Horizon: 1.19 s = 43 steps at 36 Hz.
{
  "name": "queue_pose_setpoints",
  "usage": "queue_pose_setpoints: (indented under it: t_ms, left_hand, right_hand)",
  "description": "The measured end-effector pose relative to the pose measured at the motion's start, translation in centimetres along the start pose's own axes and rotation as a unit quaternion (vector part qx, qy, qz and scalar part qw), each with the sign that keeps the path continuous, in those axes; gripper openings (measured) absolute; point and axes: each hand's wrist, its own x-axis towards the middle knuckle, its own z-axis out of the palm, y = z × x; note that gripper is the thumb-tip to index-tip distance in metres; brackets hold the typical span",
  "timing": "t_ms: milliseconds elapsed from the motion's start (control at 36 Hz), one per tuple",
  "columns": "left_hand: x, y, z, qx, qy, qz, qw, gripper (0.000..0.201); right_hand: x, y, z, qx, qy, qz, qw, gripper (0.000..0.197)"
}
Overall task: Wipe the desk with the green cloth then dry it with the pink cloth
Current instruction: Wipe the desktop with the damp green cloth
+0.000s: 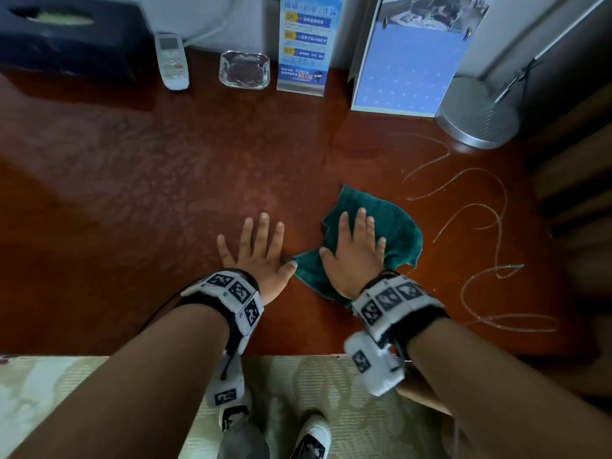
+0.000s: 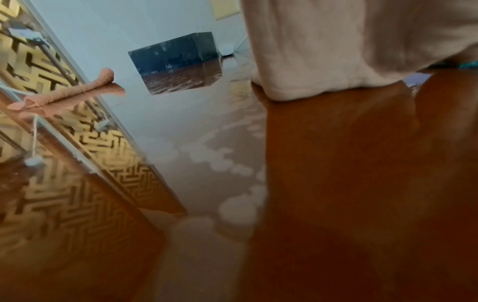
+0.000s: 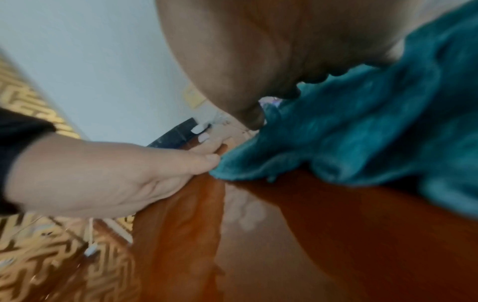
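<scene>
The dark green cloth lies crumpled on the red-brown desk, right of centre. My right hand presses flat on it with straight fingers; in the right wrist view the cloth bunches under the palm. My left hand rests flat on the bare wood just left of the cloth, fingers spread, its thumb tip touching the cloth's edge. The pink cloth appears only in the left wrist view, lying at the desk's far left edge. Thin wet streaks loop across the wood right of the green cloth.
Along the back stand a dark tissue box, a white remote, a glass ashtray, a blue sign card, a blue calendar and a silver lamp base. The desk's front edge is just behind my wrists.
</scene>
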Motion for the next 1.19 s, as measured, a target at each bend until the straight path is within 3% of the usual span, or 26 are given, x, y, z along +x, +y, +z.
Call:
queue_pose_setpoints:
  t_ms: [111,250,639,917,1000,1111,1194]
  left_hand:
    - [0.1,0.1,0.2,0.006,0.007,-0.007,1.000,0.066]
    - [0.3,0.0,0.3,0.001,0.000,-0.009,1.000,0.068]
    - [0.1,0.1,0.2,0.003,0.001,-0.011,1.000,0.066]
    - [0.3,0.0,0.2,0.009,0.001,-0.012,1.000,0.067]
    - [0.4,-0.1,0.3,0.011,0.004,-0.013,1.000,0.067]
    - [0.4,0.0,0.2,0.011,0.001,-0.013,1.000,0.068]
    - [0.3,0.1,0.2,0.013,0.001,-0.016,1.000,0.068]
  right_hand:
    - [0.7,-1.3,2.0,0.014,0.018,0.026,0.999,0.073]
    - [-0.2,0.8,3.1,-0.015,0.039,-0.043,0.998,0.073]
    - [-4.0,5.1,4.4,-0.077,-0.002,-0.175,0.982,0.077]
    - [-6.4,8.0,4.1,-0.124,-0.041,-0.272,0.953,0.074]
    - [-6.8,7.0,2.6,-0.088,-0.030,-0.245,0.965,0.071]
    - [-7.0,4.5,2.4,0.011,0.001,-0.092,0.996,0.058]
    - [-6.7,3.1,4.3,0.026,-0.015,-0.040,0.999,0.054]
